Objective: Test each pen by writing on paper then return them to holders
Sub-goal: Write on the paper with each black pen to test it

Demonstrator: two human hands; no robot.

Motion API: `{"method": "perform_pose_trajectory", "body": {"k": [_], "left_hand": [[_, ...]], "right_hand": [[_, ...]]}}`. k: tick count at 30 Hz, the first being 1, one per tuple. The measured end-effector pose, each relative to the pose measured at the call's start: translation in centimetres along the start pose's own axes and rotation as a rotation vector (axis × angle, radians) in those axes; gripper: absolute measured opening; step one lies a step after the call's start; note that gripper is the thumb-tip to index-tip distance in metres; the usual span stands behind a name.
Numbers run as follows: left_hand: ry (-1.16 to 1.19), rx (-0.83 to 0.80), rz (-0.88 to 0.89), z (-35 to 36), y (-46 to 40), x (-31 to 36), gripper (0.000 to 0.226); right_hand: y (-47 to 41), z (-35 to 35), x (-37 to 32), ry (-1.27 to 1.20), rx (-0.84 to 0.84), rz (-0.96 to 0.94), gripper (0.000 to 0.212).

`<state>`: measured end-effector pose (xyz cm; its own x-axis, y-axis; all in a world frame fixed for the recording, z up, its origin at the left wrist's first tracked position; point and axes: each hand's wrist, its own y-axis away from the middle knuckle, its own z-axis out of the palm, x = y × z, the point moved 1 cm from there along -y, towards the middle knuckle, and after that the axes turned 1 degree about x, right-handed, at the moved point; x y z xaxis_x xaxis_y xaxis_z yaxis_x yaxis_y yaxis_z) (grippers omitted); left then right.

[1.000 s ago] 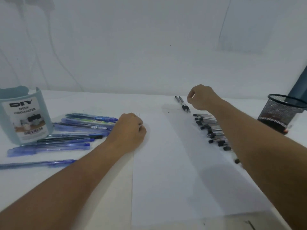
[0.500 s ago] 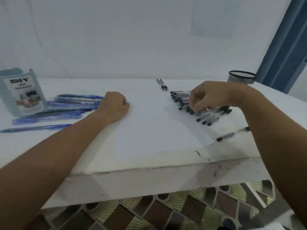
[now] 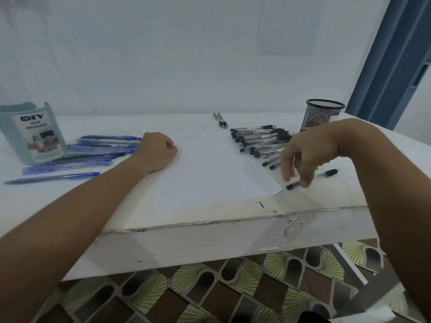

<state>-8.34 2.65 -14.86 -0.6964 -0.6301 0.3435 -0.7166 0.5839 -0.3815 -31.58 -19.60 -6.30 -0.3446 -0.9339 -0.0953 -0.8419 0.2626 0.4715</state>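
- Fingers (image 3: pixel 285 174) of the right hand (image 3: pixel 307 155) hang downward, loosely spread; fingertips touch a clear-barrelled black-capped pen (image 3: pixel 293 185) lying on the table just off the paper's near right corner. Whether it is pinched, I cannot tell.
- Left hand (image 3: pixel 156 152) rests as a closed fist on the left edge of the white paper sheet (image 3: pixel 210 173), holding nothing visible.
- White table (image 3: pixel 210 238): chipped front edge; patterned floor tiles (image 3: pixel 210 287) below.
- One black-capped pen (image 3: pixel 328 172) lies apart, right of the hand.
- Pile of black-capped pens (image 3: pixel 258 139) along the paper's right side, partly hidden by the right hand.
- Blue pens (image 3: pixel 93 150) spread left of the fist.
- Pale green desk organizer (image 3: pixel 30 134), far left; contents not visible.
- Black mesh cup (image 3: pixel 321 115), far right; contents unclear.
- Two black pens (image 3: pixel 220 120) lie at the far edge.
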Motion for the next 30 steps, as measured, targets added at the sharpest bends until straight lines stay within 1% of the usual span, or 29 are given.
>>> {"method": "perform_pose_trajectory", "body": {"k": [5,8,11,15,19,21,23,25,27,29,30], "left_hand": [[-0.007,0.02,0.017,0.2,-0.2,-0.2,0.019],[-0.003,0.026,0.005,0.4,-0.4,-0.5,0.013],[0.008,0.02,0.009,0.3,-0.3,-0.5,0.015],[0.04,0.019,-0.01,0.2,-0.4,-0.8,0.015],[0.032,0.035,-0.007,0.4,-0.6,-1.2,0.018],[0.043,0.032,-0.006,0.5,-0.7,-1.3,0.015],[0.049,0.036,0.011,0.5,-0.9,-1.5,0.013],[0.051,0.04,0.015,0.5,-1.0,-1.6,0.014],[0.059,0.049,0.008,0.5,-1.0,-1.8,0.016],[0.061,0.052,0.023,0.4,-1.0,-1.9,0.016],[0.055,0.05,0.038,0.2,-1.0,-1.9,0.017]], "right_hand": [[-0.4,0.4,-0.6,0.077,0.07,0.021,0.024],[-1.3,0.2,-1.0,0.056,0.134,-0.024,0.022],[-2.3,-0.2,-1.4,0.053,0.204,-0.068,0.021],[-3.0,-1.6,-2.3,0.046,0.321,-0.083,0.024],[-3.9,-3.8,-2.4,0.115,0.366,-0.043,0.026],[-4.4,-5.0,-2.3,0.12,0.396,-0.016,0.023],[-5.2,-6.0,-2.7,0.117,0.479,-0.039,0.016],[-6.5,-6.7,-3.4,0.056,0.589,-0.093,0.014],[-8.4,-7.1,-4.2,-0.072,0.666,-0.16,0.015],[-10.3,-7.1,-5.6,-0.273,0.715,-0.227,0.021],[-11.2,-7.0,-6.4,-0.439,0.72,-0.256,0.025]]}}
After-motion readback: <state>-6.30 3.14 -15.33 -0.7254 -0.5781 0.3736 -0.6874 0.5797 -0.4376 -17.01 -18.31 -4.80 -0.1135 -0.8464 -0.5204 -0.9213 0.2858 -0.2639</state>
